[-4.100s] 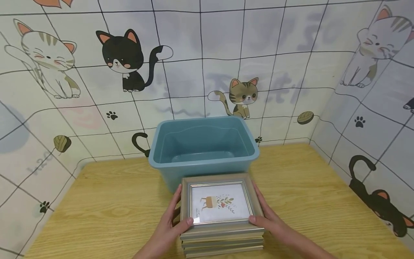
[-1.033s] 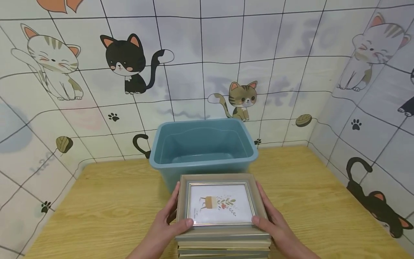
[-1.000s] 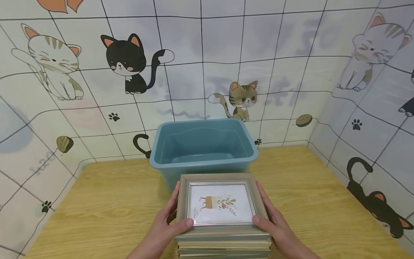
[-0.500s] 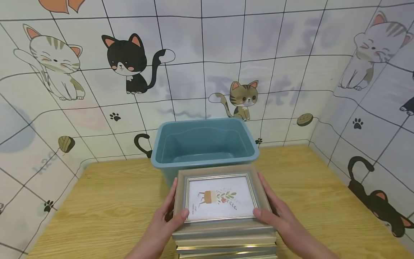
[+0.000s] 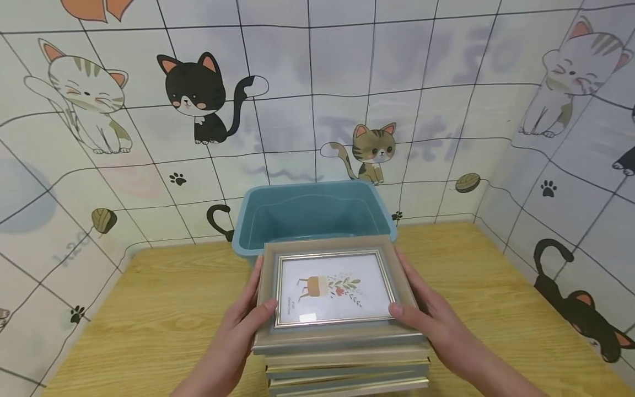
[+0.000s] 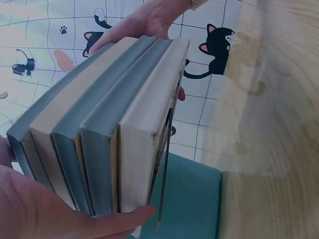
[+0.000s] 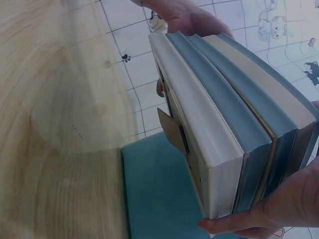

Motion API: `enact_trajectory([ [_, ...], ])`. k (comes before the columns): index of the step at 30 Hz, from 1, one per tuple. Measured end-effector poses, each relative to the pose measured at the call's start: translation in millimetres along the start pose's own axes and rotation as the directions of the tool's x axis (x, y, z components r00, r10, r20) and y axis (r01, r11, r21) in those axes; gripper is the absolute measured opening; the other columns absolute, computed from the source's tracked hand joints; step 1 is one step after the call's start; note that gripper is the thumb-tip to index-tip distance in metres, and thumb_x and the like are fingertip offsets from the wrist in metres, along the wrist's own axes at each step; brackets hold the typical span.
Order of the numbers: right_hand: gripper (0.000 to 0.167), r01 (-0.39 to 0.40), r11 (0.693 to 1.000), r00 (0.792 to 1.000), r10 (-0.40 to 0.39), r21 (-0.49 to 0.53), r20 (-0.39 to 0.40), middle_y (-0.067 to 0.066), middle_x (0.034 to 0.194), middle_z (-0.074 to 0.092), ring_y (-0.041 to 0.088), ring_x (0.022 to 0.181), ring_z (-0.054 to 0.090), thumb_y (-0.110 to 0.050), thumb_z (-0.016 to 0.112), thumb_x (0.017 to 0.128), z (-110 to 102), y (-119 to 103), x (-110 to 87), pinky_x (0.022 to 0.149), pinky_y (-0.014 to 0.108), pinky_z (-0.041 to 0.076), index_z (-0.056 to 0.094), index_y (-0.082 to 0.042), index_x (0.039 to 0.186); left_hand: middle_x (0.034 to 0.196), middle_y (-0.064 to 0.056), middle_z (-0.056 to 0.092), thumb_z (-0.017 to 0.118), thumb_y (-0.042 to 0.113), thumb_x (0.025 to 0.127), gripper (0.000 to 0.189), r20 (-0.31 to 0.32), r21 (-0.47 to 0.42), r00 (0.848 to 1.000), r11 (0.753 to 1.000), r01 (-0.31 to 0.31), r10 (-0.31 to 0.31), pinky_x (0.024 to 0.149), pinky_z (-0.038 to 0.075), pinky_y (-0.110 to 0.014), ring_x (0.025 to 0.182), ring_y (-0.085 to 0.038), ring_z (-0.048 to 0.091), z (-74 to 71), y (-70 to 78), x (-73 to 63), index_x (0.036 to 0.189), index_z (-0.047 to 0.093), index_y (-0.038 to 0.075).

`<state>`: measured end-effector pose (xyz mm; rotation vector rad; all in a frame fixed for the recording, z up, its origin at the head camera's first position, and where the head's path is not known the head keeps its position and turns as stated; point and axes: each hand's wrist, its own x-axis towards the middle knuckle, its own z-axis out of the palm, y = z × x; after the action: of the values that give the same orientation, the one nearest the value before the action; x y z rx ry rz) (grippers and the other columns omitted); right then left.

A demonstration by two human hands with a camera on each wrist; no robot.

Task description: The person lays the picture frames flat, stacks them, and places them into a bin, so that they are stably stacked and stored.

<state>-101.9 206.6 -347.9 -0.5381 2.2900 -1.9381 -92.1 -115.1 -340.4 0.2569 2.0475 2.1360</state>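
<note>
Between my two hands I hold a stack of picture frames. The top picture frame (image 5: 332,289) faces up, showing a print of an orange-and-cream vase with leaves. My left hand (image 5: 238,322) grips the left side and my right hand (image 5: 439,322) the right, both thumbs on top. In the left wrist view the stacked frames (image 6: 107,112) alternate grey-blue and pale edges, and fingertips reach the bottom one. On its underside a stand flap (image 7: 173,132) sticks out in the right wrist view. The stack is off the table, overlapping the bin's front rim in the head view.
A blue plastic bin (image 5: 239,231) stands behind the stack, against the wall; the part of its inside that shows holds nothing. The wooden table (image 5: 173,309) extends to both sides. Walls with cat drawings (image 5: 195,94) close off the back and sides.
Over the last second both hands have raised the stack and brought it forward toward the bin, hiding more of its front. Earlier the stack sat lower, before the bin.
</note>
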Motion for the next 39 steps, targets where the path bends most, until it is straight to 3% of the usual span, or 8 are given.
enact_trajectory([
  [4, 0.080, 0.003, 1.000, 1.000, -0.003, 0.004, 0.005, 0.013, 0.169, 0.010, 0.043, 0.137, 0.028, -0.024, 0.056, 0.099, -2.8, -6.7, 3.3, 0.094, 0.056, 0.044, 0.013, -0.040, 0.165, 0.170, -0.008, 0.007, 0.055, 0.027, 0.106, 0.074, -0.017, -0.004, 1.000, 1.000, 0.019, -0.019, 0.094, 0.048, -0.034, 0.140, -0.035, 0.031, 1.7, 7.4, 0.6, 0.164, 0.012, 0.042],
  [10, 0.081, -0.025, 0.999, 1.000, 0.025, 0.037, 0.019, 0.016, 0.168, 0.008, 0.043, 0.135, 0.028, -0.025, 0.055, 0.099, -10.0, -17.4, 10.4, 0.093, 0.050, 0.045, 0.009, -0.036, 0.166, 0.170, -0.007, 0.008, 0.056, 0.032, 0.105, 0.074, -0.043, 0.010, 0.997, 0.998, 0.060, -0.060, 0.091, 0.050, -0.044, 0.139, -0.037, 0.035, 3.7, 21.5, 3.6, 0.163, 0.012, 0.045],
  [23, 0.080, -0.030, 0.998, 0.999, 0.029, 0.063, 0.013, 0.018, 0.162, 0.016, 0.040, 0.117, 0.046, -0.027, 0.053, 0.100, -18.8, -51.6, 22.4, 0.084, 0.044, 0.053, 0.009, -0.041, 0.164, 0.167, -0.003, 0.016, 0.056, 0.026, 0.102, 0.075, -0.045, 0.018, 0.998, 0.999, 0.048, -0.047, 0.090, 0.051, -0.041, 0.132, -0.037, 0.044, 3.3, 58.1, 14.0, 0.160, 0.017, 0.053],
  [30, 0.080, -0.062, 0.996, 0.998, 0.060, 0.071, 0.026, 0.017, 0.162, 0.014, 0.041, 0.120, 0.043, -0.030, 0.052, 0.100, -23.2, -66.5, 36.9, 0.085, 0.044, 0.051, 0.006, -0.044, 0.164, 0.163, -0.002, 0.020, 0.056, 0.029, 0.103, 0.072, -0.033, 0.006, 0.997, 0.998, 0.069, -0.069, 0.087, 0.051, -0.038, 0.121, -0.032, 0.051, 1.1, 76.8, 23.0, 0.158, 0.018, 0.057],
  [39, 0.079, -0.088, 0.990, 0.995, 0.083, 0.108, 0.045, 0.020, 0.154, 0.022, 0.038, 0.114, 0.050, -0.033, 0.053, 0.099, -30.4, -78.7, 55.7, 0.084, 0.045, 0.054, 0.009, -0.049, 0.163, 0.161, -0.002, 0.026, 0.055, 0.027, 0.103, 0.074, -0.040, -0.016, 0.997, 0.998, 0.061, -0.061, 0.078, 0.055, -0.034, 0.107, -0.021, 0.059, 1.8, 92.1, 41.3, 0.160, 0.017, 0.053],
])
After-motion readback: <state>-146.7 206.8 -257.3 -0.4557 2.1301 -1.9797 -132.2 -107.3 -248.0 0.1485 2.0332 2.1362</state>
